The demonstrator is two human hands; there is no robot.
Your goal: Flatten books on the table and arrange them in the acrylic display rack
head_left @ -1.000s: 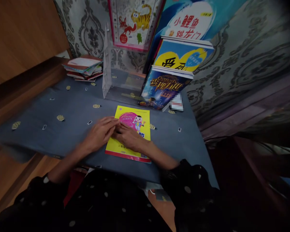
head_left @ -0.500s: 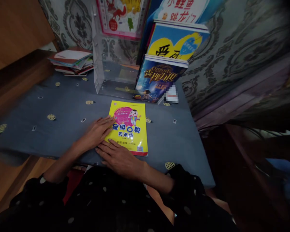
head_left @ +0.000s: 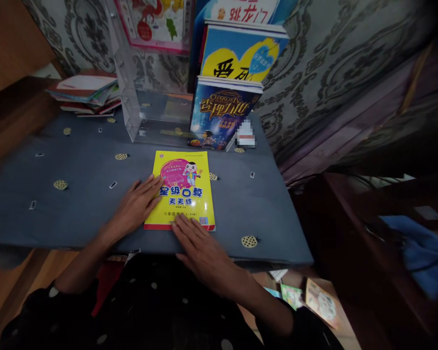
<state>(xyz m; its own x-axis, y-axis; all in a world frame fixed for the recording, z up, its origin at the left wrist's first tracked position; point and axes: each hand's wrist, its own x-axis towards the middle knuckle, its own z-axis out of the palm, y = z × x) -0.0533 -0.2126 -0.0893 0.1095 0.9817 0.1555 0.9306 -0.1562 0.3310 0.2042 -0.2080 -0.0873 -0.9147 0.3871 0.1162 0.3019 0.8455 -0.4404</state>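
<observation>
A yellow workbook [head_left: 182, 209] with a pink circle and a cartoon child on its cover lies closed on the cloth-covered table [head_left: 233, 209]. My left hand [head_left: 136, 204] rests flat at the workbook's left edge, fingertips on the cover and fingers stretched out. Over the bottom edge, right of the middle, my right hand [head_left: 202, 245] lies with its fingers extended onto the cover. Neither hand grips anything. Part of the lower print is hidden under the right fingertips.
Behind the workbook stands a clear acrylic rack [head_left: 126, 97] holding several upright books, a dark blue book [head_left: 219, 116] lowest. A stack of books [head_left: 85, 92] lies at the back left. More books [head_left: 321, 301] lie below the table's right front edge.
My right hand has moved right, away from the left hand, along the workbook's bottom edge. The left hand stays at the left edge. The view has shifted slightly.
</observation>
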